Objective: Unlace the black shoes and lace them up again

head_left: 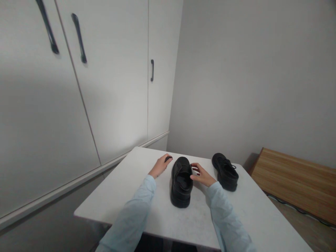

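A black lace-up style shoe (pixel 181 196) stands upright on the white table (pixel 123 196), its toe pointing away from me and its opening facing up. To its left, apart from it, my left hand (pixel 159 166) is closed around a small black thing (pixel 168 158), mostly hidden by the fingers; it could be a bundled lace. At the shoe's right side my right hand (pixel 201 175) has its thumb and curved fingers against the edge of the opening. Farther right lies a second black shoe (pixel 228 178) with its lace tied in it.
White cupboard doors (pixel 112 87) with dark handles (pixel 79 38) rise behind the table on the left. A grey wall (pixel 236 87) stands at the back and right. Beyond the table's right edge is a slanted wood-grain board (pixel 296 178), with a dark cable (pixel 299 210) along its lower edge.
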A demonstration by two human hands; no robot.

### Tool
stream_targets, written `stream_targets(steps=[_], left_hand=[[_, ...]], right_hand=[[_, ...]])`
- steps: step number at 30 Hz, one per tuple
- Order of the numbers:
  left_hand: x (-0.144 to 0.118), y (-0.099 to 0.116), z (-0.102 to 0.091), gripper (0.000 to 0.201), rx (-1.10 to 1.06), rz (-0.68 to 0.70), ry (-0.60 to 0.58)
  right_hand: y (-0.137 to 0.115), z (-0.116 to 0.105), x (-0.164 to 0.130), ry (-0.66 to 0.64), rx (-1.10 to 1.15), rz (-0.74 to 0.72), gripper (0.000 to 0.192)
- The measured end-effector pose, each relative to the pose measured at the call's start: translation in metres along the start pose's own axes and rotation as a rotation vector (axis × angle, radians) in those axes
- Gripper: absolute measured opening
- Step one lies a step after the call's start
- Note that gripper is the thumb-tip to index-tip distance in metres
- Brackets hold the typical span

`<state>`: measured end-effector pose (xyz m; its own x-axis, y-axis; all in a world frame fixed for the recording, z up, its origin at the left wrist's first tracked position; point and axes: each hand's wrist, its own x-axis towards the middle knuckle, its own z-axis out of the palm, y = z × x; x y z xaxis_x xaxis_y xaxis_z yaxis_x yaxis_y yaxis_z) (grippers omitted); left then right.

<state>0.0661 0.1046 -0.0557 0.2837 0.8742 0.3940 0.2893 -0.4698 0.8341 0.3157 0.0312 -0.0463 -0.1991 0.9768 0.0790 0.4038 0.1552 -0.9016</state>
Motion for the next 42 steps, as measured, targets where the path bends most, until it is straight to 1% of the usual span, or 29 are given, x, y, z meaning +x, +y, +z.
stream_targets(steps=[2, 4, 8, 13, 16, 19, 23, 27, 31, 34, 37, 39, 41, 42], left_hand=[[0.004, -0.005, -0.002, 0.017, 0.166, 0.016, 0.0], [0.008, -0.009, -0.006, 0.013, 0.33, 0.002, -0.007], [0.016, -0.019, -0.024, 0.008, 0.509, -0.101, -0.014], [0.019, -0.036, -0.055, 0.018, 0.715, -0.216, -0.03], [0.016, -0.046, -0.066, 0.022, 0.823, -0.259, -0.04], [0.011, -0.054, -0.07, 0.024, 0.905, -0.284, -0.044], [0.003, -0.061, -0.071, 0.028, 0.971, -0.278, -0.046], [-0.001, -0.062, -0.071, 0.034, 0.997, -0.259, -0.042], [-0.001, -0.062, -0.069, 0.033, 0.985, -0.247, -0.068], [0.0, -0.058, -0.066, 0.032, 0.967, -0.238, -0.089], [0.002, -0.045, -0.06, 0.034, 0.923, -0.194, -0.079], [0.005, -0.027, -0.055, 0.032, 0.859, -0.103, -0.036], [0.009, 0.0, -0.046, 0.024, 0.733, 0.002, 0.011], [0.01, 0.016, -0.041, 0.02, 0.62, 0.06, -0.015]], right_hand=[[-0.001, 0.0, 0.0, -0.003, 0.009, 0.0, 0.074], [0.0, 0.0, 0.0, -0.004, 0.019, -0.002, 0.075], [0.001, 0.0, 0.0, -0.005, 0.027, -0.001, 0.075], [0.005, 0.0, 0.002, -0.009, 0.039, -0.005, 0.073], [0.009, 0.0, 0.003, -0.009, 0.046, -0.02, 0.071], [0.011, 0.0, 0.003, -0.009, 0.051, -0.029, 0.07], [0.011, 0.0, 0.003, -0.009, 0.058, -0.039, 0.069], [0.01, 0.0, 0.003, -0.023, 0.055, -0.035, 0.07], [0.01, 0.0, 0.003, -0.012, 0.06, -0.044, 0.071], [0.011, 0.001, 0.004, -0.016, 0.073, -0.042, 0.072], [0.012, 0.0, 0.004, -0.021, 0.079, -0.043, 0.071], [0.012, 0.0, 0.004, -0.023, 0.08, -0.05, 0.071], [0.011, 0.0, 0.004, -0.03, 0.089, -0.053, 0.072], [0.01, 0.001, 0.003, -0.033, 0.095, -0.05, 0.073]])
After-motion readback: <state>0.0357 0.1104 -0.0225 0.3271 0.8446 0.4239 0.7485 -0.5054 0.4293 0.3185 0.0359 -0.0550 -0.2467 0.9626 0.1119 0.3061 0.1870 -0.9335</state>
